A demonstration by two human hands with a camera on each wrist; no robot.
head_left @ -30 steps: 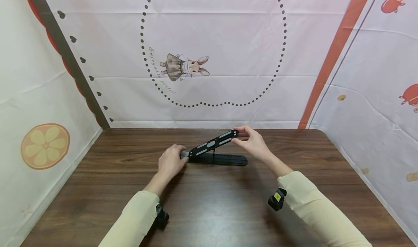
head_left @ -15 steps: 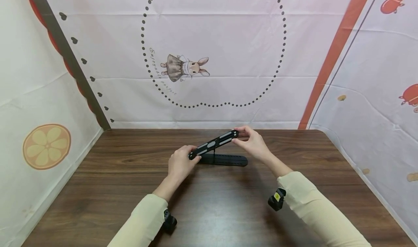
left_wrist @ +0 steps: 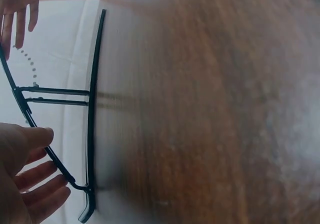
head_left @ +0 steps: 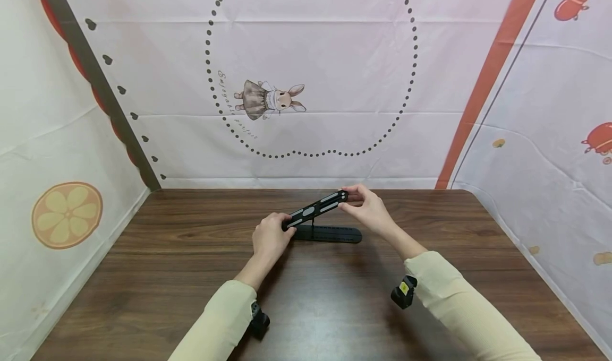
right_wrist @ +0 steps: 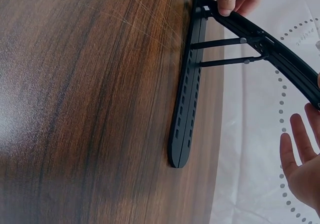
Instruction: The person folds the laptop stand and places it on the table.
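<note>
A folding laptop stand [head_left: 309,211], black with grey pads along its upper arm, is raised in a slanted wedge at the back middle of the table. Its long slotted base [right_wrist: 185,99] lies along the tabletop, and two thin struts [right_wrist: 220,43] join base and upper arm. My left hand [head_left: 270,237] pinches the low, hinged end of the upper arm between thumb and fingers, covering that end in the head view. At the raised end, my right hand [head_left: 370,209] grips the tip with thumb below and fingers on the far side.
The brown wooden table [head_left: 315,302] ends at a white printed cloth [head_left: 334,85] behind, with further cloth sides at left and right. Each wrist carries a small black camera [head_left: 404,292] near the sleeve cuff.
My left hand has slid right, from the grey end piece beyond the hinge onto the upper arm's low end. The right hand and the stand have stayed nearly in place.
</note>
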